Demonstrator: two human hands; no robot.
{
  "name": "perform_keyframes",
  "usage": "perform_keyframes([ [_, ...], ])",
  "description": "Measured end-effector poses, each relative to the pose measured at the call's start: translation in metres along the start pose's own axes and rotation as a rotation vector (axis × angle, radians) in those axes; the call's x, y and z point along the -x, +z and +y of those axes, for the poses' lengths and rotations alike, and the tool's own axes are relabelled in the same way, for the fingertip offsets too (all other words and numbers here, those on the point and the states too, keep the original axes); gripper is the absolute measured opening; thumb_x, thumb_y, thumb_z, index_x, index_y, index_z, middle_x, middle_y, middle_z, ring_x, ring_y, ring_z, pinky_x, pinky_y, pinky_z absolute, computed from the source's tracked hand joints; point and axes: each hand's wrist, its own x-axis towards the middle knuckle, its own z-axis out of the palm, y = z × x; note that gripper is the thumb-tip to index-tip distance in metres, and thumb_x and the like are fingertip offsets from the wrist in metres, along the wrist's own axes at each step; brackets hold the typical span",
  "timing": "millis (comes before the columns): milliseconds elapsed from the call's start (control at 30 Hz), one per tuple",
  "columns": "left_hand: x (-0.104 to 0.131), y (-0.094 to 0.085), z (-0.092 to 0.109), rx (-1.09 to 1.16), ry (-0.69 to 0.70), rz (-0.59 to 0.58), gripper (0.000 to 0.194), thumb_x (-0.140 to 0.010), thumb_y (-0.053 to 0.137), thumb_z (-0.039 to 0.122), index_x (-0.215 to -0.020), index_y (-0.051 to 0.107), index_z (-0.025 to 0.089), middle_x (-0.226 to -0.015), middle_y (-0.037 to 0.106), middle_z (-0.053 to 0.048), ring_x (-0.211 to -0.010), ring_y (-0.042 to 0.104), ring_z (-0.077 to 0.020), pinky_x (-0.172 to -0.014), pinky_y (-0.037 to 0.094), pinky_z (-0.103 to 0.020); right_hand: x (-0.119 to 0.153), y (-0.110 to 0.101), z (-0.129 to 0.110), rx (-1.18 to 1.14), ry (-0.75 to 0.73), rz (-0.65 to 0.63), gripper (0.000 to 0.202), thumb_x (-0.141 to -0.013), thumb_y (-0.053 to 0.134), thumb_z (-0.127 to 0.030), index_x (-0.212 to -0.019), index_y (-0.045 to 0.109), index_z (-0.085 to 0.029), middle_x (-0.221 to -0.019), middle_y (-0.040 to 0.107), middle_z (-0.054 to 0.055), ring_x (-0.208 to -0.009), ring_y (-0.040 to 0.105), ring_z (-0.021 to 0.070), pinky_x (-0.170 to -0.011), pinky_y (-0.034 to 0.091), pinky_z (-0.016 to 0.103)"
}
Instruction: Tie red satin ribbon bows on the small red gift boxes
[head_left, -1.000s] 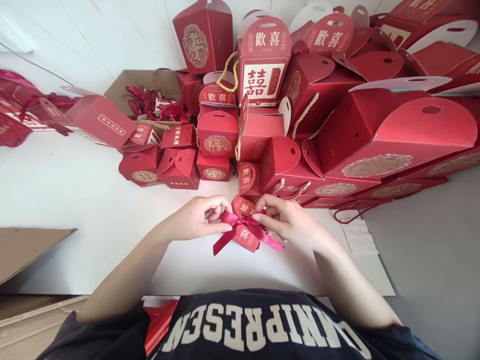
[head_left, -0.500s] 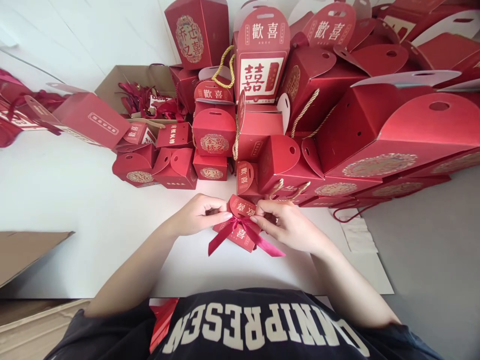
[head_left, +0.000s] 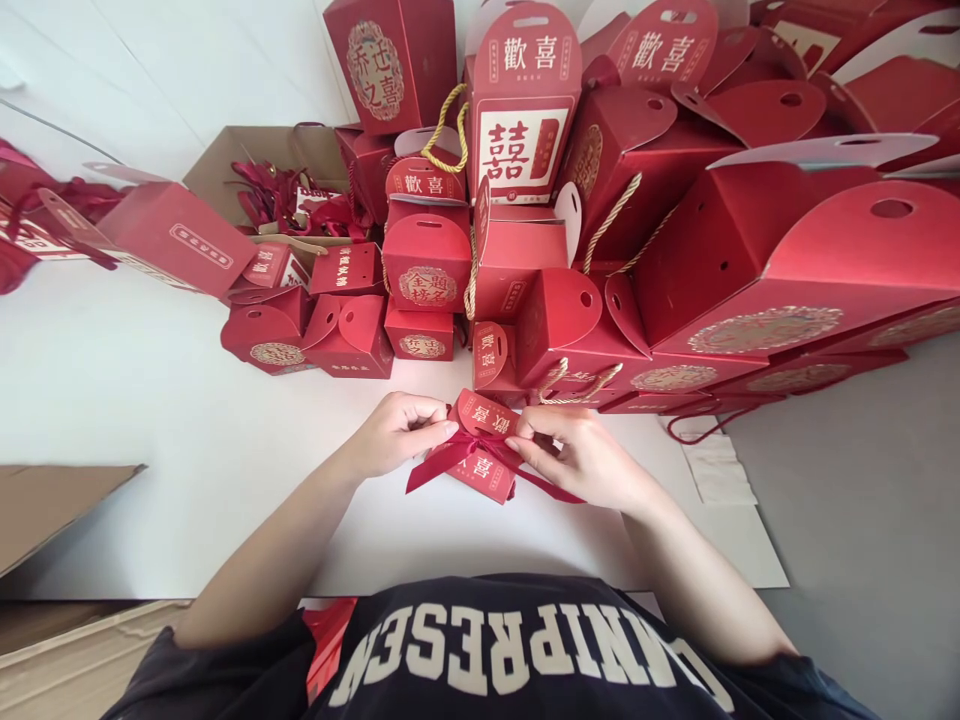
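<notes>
A small red gift box (head_left: 491,482) with pale lettering lies on the white table in front of me. Round its middle runs a dark red satin ribbon (head_left: 451,456), knotted at the centre, its two tails spreading left and right. My left hand (head_left: 409,432) is closed at the box's left side, thumb and forefinger pinching the ribbon. On the other side my right hand (head_left: 574,448) pinches the ribbon too, close to the knot. Its curled fingers partly cover the box's right edge.
Stacked red gift boxes (head_left: 427,260) line the back, larger ones (head_left: 795,260) at the right. Behind the left stack, an open cardboard box (head_left: 217,180) holds ribbons. A cardboard flap (head_left: 64,505) juts in at the left. White paper pieces (head_left: 712,465) lie near the table's right edge.
My hands have drawn slightly apart, and the ribbon tails are stretched wider to the left and right. The box stays in about the same place.
</notes>
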Motion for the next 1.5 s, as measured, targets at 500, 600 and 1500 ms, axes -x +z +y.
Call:
perform_keyframes([
  [500, -0.002, 0.007, -0.007, -0.077, 0.04, 0.133, 0.048, -0.088, 0.062, 0.037, -0.057, 0.032, 0.017, -0.052, 0.029, 0.007, -0.049, 0.027, -0.0057, -0.048, 0.021, -0.023, 0.032, 0.002, -0.028, 0.236, 0.13, 0.13, 0.041, -0.09, 0.054, -0.06, -0.083, 0.054, -0.02, -0.066, 0.057, -0.001, -0.055, 0.048, 0.0125, -0.057, 0.031, 0.026],
  [600, -0.002, 0.011, -0.006, -0.157, 0.078, 0.201, 0.049, -0.087, 0.063, 0.035, -0.057, 0.029, 0.017, -0.054, 0.025, 0.007, -0.051, 0.024, -0.0062, -0.049, 0.02, -0.024, 0.035, 0.013, -0.027, 0.425, 0.103, 0.113, 0.034, -0.097, 0.049, -0.046, -0.077, 0.052, -0.02, -0.063, 0.055, 0.0, -0.055, 0.046, 0.0131, -0.056, 0.026, 0.027],
  [1500, 0.003, 0.007, 0.002, -0.311, -0.014, 0.058, 0.05, -0.071, 0.078, 0.045, -0.066, 0.036, 0.019, -0.061, 0.034, 0.007, -0.058, 0.032, -0.0083, -0.054, 0.028, -0.021, 0.016, -0.001, -0.005, -0.488, 0.431, 0.001, 0.033, -0.093, 0.054, -0.055, -0.101, 0.051, -0.023, -0.057, 0.047, -0.008, -0.044, 0.045, 0.0089, -0.039, 0.042, 0.019],
])
